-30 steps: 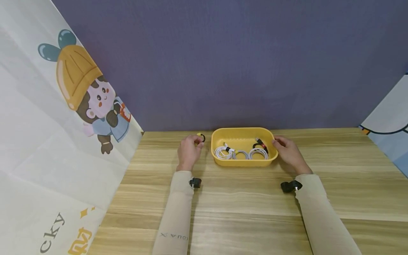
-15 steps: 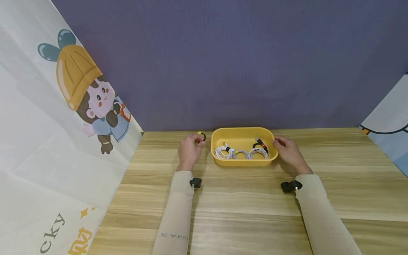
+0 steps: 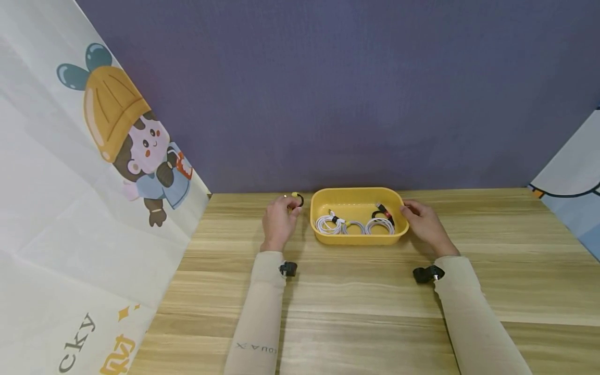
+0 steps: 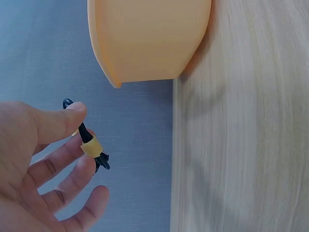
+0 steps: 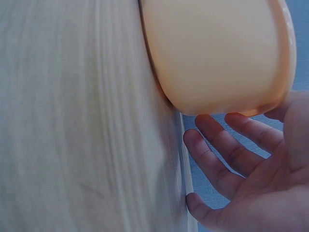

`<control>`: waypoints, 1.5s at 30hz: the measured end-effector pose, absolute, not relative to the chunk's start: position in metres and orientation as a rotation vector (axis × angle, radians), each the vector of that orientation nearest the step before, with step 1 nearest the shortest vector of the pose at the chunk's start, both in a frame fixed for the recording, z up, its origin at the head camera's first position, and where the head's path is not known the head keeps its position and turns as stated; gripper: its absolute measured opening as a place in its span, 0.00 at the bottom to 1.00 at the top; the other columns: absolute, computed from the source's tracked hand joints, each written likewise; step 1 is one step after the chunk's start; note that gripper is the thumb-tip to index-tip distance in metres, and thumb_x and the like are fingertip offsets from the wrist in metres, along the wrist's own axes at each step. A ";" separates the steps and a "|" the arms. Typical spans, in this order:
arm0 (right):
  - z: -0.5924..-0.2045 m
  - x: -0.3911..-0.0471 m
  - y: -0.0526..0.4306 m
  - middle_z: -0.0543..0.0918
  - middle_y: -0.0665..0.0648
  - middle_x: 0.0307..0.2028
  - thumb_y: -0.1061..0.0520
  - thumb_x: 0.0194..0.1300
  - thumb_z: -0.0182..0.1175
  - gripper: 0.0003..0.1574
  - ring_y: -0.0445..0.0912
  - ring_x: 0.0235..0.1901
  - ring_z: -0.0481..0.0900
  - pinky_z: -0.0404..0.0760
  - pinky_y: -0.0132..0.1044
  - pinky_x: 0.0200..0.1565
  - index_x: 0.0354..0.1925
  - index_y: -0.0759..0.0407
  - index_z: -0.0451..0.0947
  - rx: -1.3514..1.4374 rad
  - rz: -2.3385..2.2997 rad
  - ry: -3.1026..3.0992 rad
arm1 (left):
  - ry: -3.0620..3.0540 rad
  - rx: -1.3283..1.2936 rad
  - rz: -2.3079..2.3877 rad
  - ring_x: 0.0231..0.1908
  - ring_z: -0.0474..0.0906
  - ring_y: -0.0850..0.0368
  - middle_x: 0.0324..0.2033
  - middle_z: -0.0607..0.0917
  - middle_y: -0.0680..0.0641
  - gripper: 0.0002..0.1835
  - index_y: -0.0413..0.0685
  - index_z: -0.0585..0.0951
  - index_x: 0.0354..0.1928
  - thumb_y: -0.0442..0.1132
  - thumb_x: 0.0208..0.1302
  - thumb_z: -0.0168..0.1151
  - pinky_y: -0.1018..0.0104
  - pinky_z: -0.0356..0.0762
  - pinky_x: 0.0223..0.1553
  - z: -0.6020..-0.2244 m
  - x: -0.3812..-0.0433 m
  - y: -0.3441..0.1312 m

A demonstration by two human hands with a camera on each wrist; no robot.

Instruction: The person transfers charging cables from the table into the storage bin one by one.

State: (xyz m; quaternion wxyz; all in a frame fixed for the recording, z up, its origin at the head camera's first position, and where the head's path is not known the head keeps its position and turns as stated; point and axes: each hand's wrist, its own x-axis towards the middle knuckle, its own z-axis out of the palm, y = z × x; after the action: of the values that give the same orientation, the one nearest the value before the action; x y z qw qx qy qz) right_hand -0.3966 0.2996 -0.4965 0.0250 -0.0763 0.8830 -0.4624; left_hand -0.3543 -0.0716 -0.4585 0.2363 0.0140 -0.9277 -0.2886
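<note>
Between thumb and fingers, my left hand (image 3: pixel 278 224) pinches a small black cable (image 4: pixel 86 135) bundled with a yellow tie. It is held up to the left of a yellow plastic basket (image 3: pixel 358 240), apart from it. At the basket's right end, my right hand (image 3: pixel 426 224) grips the rim, thumb over the edge and fingertips against the outer wall (image 5: pixel 217 63). Inside the basket lie a white coiled cable (image 3: pixel 325 225) with a black tie, a smaller pale coil (image 3: pixel 347 229) with a yellow tie, another pale coil (image 3: pixel 380 221) and a black USB cable (image 3: pixel 382 209) with a red band.
The basket stands on a wood-grain table (image 3: pixel 356 302), close to its back edge. A dark blue-grey backdrop (image 3: pixel 347 94) rises just behind that edge. To the left hangs a white curtain (image 3: pixel 47 208) with a cartoon figure; more printed cloth (image 3: pixel 576 161) shows at the right.
My left hand and the black cable have shifted very slightly up and to the right. The right hand and the basket have stayed in place.
</note>
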 end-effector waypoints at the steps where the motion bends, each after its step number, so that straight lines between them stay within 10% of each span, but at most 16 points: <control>1: -0.496 -0.397 0.300 0.72 0.71 0.69 0.39 0.81 0.43 0.38 0.66 0.68 0.70 0.70 0.64 0.66 0.75 0.62 0.63 -0.235 -1.430 2.730 | -2.544 0.034 -0.789 0.45 0.84 0.48 0.38 0.88 0.51 0.06 0.52 0.89 0.41 0.41 0.62 0.74 0.49 0.82 0.44 -0.458 -0.354 -0.071; 45: -0.498 -0.398 0.300 0.73 0.73 0.67 0.40 0.82 0.44 0.38 0.67 0.66 0.71 0.70 0.64 0.66 0.74 0.63 0.64 -0.240 -1.406 2.760 | -2.503 -0.098 -0.762 0.44 0.84 0.49 0.39 0.89 0.51 0.07 0.51 0.90 0.42 0.40 0.62 0.73 0.51 0.81 0.46 -0.455 -0.354 -0.061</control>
State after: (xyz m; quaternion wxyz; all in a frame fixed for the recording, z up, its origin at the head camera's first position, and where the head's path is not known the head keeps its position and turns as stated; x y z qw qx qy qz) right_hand -0.3979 0.3002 -0.4982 0.0175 -0.0773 0.8882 -0.4526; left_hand -0.3538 -0.0607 -0.4553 0.2588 -0.0361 -0.9234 -0.2811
